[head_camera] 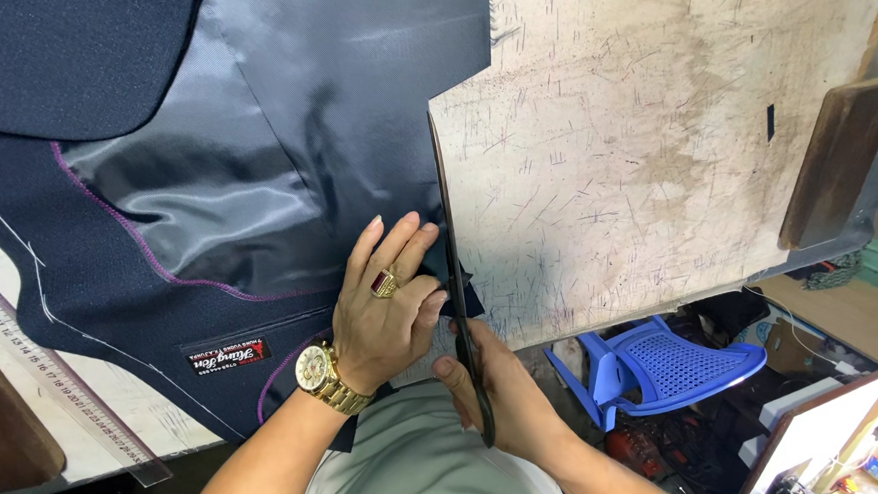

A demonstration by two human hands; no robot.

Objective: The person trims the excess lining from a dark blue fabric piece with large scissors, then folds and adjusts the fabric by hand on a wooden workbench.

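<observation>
A dark navy garment with shiny grey-blue lining and purple piping lies spread on a scratched white worktable. My left hand, wearing a gold ring and a gold watch, presses flat on the lining near its right edge. My right hand grips the handles of long black scissors. Their blades run upward along the cloth's right edge, with the tip near the table's bare part.
A clear ruler lies along the table's left edge beside a dark wooden block. Another wooden block rests at the table's right edge. Below the table stand a blue plastic chair and cluttered boxes.
</observation>
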